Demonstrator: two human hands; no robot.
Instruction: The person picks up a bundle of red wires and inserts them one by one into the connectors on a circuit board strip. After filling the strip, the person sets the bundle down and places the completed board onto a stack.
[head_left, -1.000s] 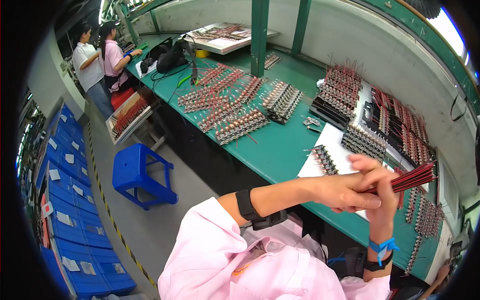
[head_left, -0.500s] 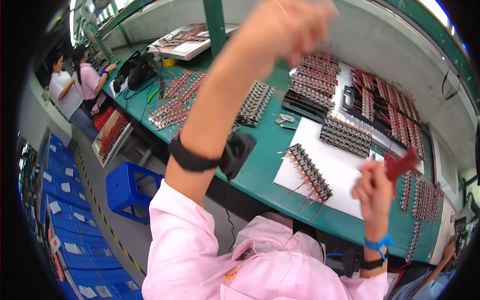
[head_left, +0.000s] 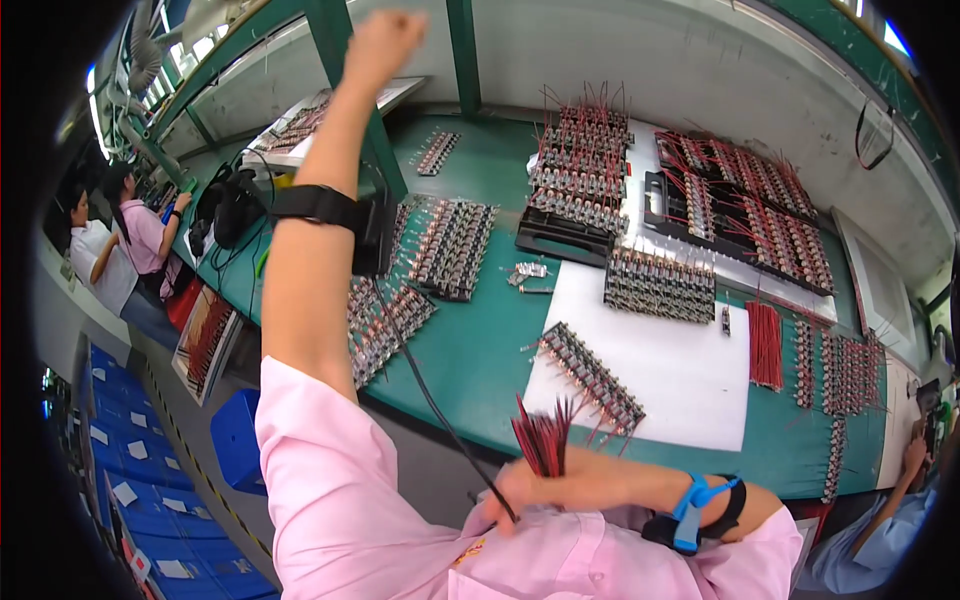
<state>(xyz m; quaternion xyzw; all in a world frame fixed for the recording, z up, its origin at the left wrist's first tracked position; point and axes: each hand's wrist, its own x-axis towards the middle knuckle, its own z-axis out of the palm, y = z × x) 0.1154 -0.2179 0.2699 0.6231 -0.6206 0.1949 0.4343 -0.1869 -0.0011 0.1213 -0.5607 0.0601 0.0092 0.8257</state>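
In front of my chest, my right hand (head_left: 515,490) is closed round a bundle of red and black wires (head_left: 543,442), their ends fanning upward. My left arm reaches far up past a green post, and my left hand (head_left: 385,45) is curled at the top; whatever it may hold is hidden. A row of small motor-like parts with wires (head_left: 590,380) lies slanted on a white sheet (head_left: 690,400), just beyond my right hand. A denser block of similar parts (head_left: 660,285) rests at the sheet's far edge.
Black trays with wired parts (head_left: 740,190) stand at the back. Red wires (head_left: 765,345) lie right of the sheet; more rows of parts (head_left: 452,245) lie left. A dark cable hangs along my left arm. A blue stool (head_left: 238,440) stands below; other people are at both sides.
My left hand has swung up and left, away from above the trays. My right hand has come from the sheet's right side to my chest, carrying the wires.
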